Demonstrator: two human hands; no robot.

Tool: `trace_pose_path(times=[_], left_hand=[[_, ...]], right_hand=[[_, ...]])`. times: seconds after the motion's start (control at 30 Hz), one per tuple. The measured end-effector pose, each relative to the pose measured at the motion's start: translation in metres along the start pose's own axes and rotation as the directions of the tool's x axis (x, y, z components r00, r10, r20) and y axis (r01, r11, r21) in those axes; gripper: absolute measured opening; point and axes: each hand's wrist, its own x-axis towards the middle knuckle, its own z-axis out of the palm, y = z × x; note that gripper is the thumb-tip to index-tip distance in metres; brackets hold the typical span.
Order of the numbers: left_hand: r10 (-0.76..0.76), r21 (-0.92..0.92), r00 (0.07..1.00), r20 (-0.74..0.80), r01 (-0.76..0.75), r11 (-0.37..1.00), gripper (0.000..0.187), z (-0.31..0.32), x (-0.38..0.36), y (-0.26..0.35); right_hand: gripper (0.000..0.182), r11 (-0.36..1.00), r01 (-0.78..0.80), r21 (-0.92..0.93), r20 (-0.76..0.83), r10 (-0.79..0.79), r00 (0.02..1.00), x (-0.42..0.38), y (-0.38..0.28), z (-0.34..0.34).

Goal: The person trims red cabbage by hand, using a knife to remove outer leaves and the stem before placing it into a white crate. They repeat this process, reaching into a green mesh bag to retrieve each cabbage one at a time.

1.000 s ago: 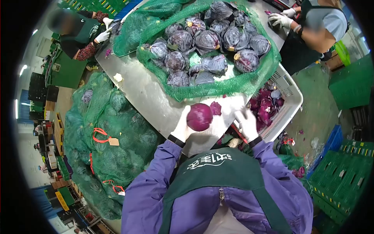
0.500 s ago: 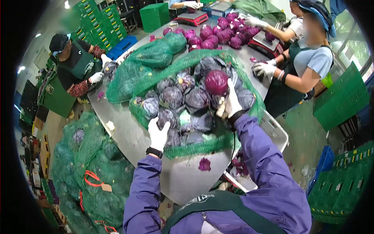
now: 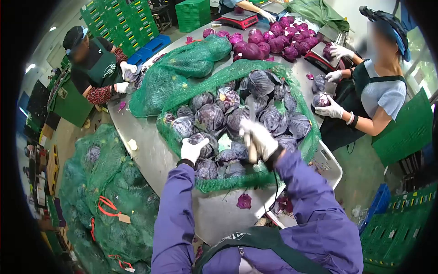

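My left hand [image 3: 193, 150], in a white glove, is closed around the near side of a dark red cabbage [image 3: 199, 140] in an opened green mesh sack [image 3: 219, 184]. My right hand [image 3: 261, 138], also gloved, is wrapped around a knife [image 3: 252, 153]. Its handle points down toward me, and the blurred blade points away over the sack. Several unpeeled red cabbages [image 3: 211, 117] with dull outer leaves lie around both hands. Farther back, a shiny peeled red cabbage [image 3: 252, 51], smeared by motion, is at the near edge of a pile of peeled heads.
A closed green mesh sack [image 3: 182, 68] lies behind left on the metal table [image 3: 212, 212]. More full sacks [image 3: 114, 192] stand at the left. Co-workers [image 3: 372, 86] handle cabbages at the right and left; scales [image 3: 238, 19] stand at the back. A white crate [image 3: 329, 164] is at the right.
The peeled red cabbage has left my right hand and is now by the far pile. My right hand has drawn lower and toward the left. My left hand stays on its cabbage.
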Motion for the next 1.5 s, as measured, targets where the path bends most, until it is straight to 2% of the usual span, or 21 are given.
trace_pose_path(times=[0.03, 0.07, 0.13, 0.17, 0.2, 0.27, 0.37, 0.43, 0.47, 0.53, 0.6, 0.67, 0.83, 0.87, 0.93, 1.07, 1.2, 1.3, 1.4, 1.43, 1.5], left_hand=[[-0.042, -0.301, 0.987, 0.157, 0.088, 0.949, 0.079, 0.0, 0.017, -0.031], [-0.014, -0.495, 0.942, 0.335, 0.189, 0.848, 0.073, -0.023, -0.01, 0.002], [-0.206, -0.617, 0.959, 0.197, 0.284, 0.733, 0.065, -0.033, -0.031, 0.01], [-0.204, -0.675, 0.946, 0.252, 0.323, 0.663, 0.06, -0.042, -0.04, 0.014], [-0.099, -0.761, 0.954, 0.282, 0.285, 0.583, 0.059, -0.046, -0.047, 0.016], [0.169, -0.788, 0.981, 0.101, -0.025, 0.615, 0.062, -0.053, -0.079, 0.034], [0.472, -0.539, 0.874, 0.114, -0.344, 0.769, 0.079, -0.073, -0.149, 0.075], [0.567, -0.373, 0.789, 0.237, -0.465, 0.803, 0.098, -0.068, -0.191, 0.085], [0.602, -0.391, 0.752, 0.27, -0.485, 0.782, 0.096, -0.059, -0.213, 0.083], [0.582, -0.151, 0.707, 0.401, -0.576, 0.803, 0.094, -0.038, -0.245, 0.062], [0.559, 0.041, 0.701, 0.443, -0.639, 0.768, 0.093, -0.01, -0.272, 0.028], [0.504, -0.039, 0.672, 0.542, -0.579, 0.814, 0.103, 0.016, -0.287, -0.009], [0.533, 0.268, 0.73, 0.428, -0.666, 0.696, 0.117, 0.025, -0.308, -0.031], [0.533, 0.267, 0.73, 0.428, -0.666, 0.697, 0.117, 0.026, -0.308, -0.028], [0.437, 0.285, 0.764, 0.474, -0.603, 0.745, 0.117, 0.027, -0.306, -0.024], [0.525, 0.202, 0.712, 0.467, -0.664, 0.72, 0.113, 0.035, -0.297, -0.03], [0.533, 0.185, 0.694, 0.485, -0.677, 0.713, 0.113, 0.036, -0.29, -0.032], [0.507, 0.128, 0.669, 0.543, -0.663, 0.738, 0.111, 0.031, -0.293, -0.03], [0.523, 0.142, 0.644, 0.558, -0.695, 0.705, 0.113, 0.023, -0.298, -0.048], [0.553, 0.011, 0.672, 0.493, -0.64, 0.769, 0.112, 0.02, -0.297, -0.056], [0.559, -0.164, 0.724, 0.404, -0.544, 0.823, 0.108, 0.019, -0.295, -0.064]], right_hand=[[0.018, 0.994, -0.111, 0.017, 0.017, 0.111, 0.994, -0.037, 0.027, 0.008], [0.019, 0.99, -0.134, -0.046, 0.016, 0.135, 0.991, -0.079, 0.048, 0.018], [0.019, 0.952, -0.303, -0.028, 0.217, 0.302, 0.928, -0.144, 0.106, 0.012], [0.02, 0.922, -0.382, -0.069, 0.128, 0.388, 0.913, -0.181, 0.131, 0.016], [0.023, 0.879, -0.465, -0.102, 0.037, 0.471, 0.881, -0.214, 0.149, 0.021], [0.023, 0.903, -0.424, 0.063, 0.012, 0.424, 0.905, -0.266, 0.168, 0.026], [0.021, 0.982, -0.187, 0.032, -0.173, 0.19, 0.966, -0.294, 0.118, 0.039], [0.023, 0.973, -0.041, -0.226, -0.216, -0.009, 0.976, -0.298, 0.114, 0.03], [0.021, 0.916, -0.034, -0.401, -0.272, -0.084, 0.959, -0.299, 0.111, 0.03], [0.024, 0.766, -0.023, -0.642, -0.234, -0.168, 0.958, -0.3, 0.118, 0.017], [0.025, 0.566, 0.152, -0.81, -0.104, -0.394, 0.913, -0.297, 0.152, -0.003], [0.025, 0.435, 0.144, -0.889, -0.053, -0.41, 0.911, -0.302, 0.166, -0.011], [0.03, 0.398, 0.046, -0.916, -0.086, -0.306, 0.948, -0.32, 0.173, -0.009], [0.03, 0.397, 0.044, -0.917, -0.087, -0.305, 0.948, -0.32, 0.174, -0.011], [0.046, 0.189, 0.175, -0.966, 0.091, -0.384, 0.919, -0.316, 0.177, -0.019], [0.043, 0.131, 0.135, -0.982, 0.088, -0.311, 0.946, -0.302, 0.178, -0.023], [0.031, 0.215, 0.095, -0.972, 0.064, -0.146, 0.987, -0.275, 0.176, -0.034], [0.034, 0.12, -0.091, -0.989, -0.062, 0.224, 0.972, -0.236, 0.191, -0.043], [0.052, 0.626, 0.265, -0.734, 0.111, -0.274, 0.955, -0.206, 0.231, -0.047], [0.052, 0.627, 0.267, -0.732, 0.112, -0.276, 0.955, -0.209, 0.235, -0.049], [0.052, 0.337, 0.219, -0.916, 0.15, -0.22, 0.964, -0.221, 0.221, -0.043]])
